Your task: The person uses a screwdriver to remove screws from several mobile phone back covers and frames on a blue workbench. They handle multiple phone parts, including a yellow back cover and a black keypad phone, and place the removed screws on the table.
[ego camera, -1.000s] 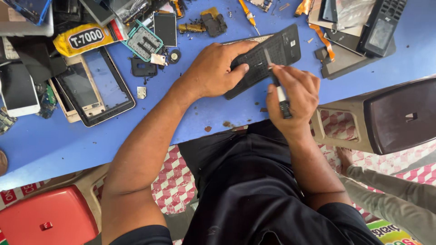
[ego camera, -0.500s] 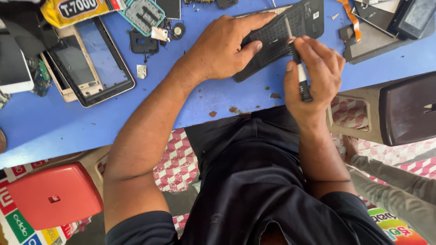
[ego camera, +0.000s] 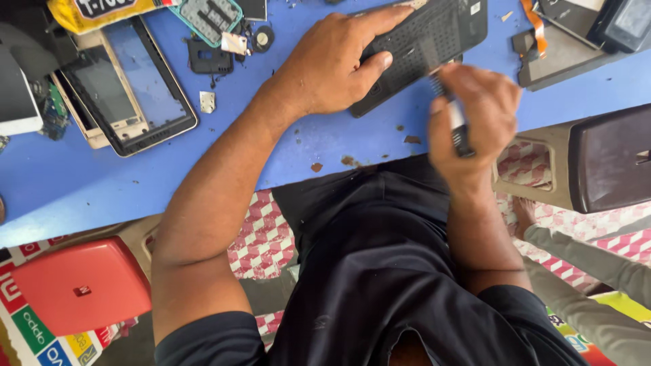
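Blue and littered with phone parts, the surface (ego camera: 81, 183) fills the upper half of the view, with a bare tablet frame (ego camera: 129, 88) lying at ten o'clock and a red stool (ego camera: 81, 288) below the edge at eight o'clock. At one o'clock lies a black device panel (ego camera: 434, 41), its long axis running from lower left up to upper right. The left hand (ego camera: 332, 64) lies flat across the panel's lower-left end, fingers spread and pressing it down, thumb (ego camera: 369, 68) along the near edge. The right hand (ego camera: 475, 115) sits just at four o'clock from the panel, fingers curled shut around a slim tool (ego camera: 458, 125) with a pale and dark handle, its upper end pointing toward the panel's near long edge; the blur hides whether the tip touches. The right hand is the nearer to that edge's midpoint. A dark stool (ego camera: 610, 159) stands at three o'clock.
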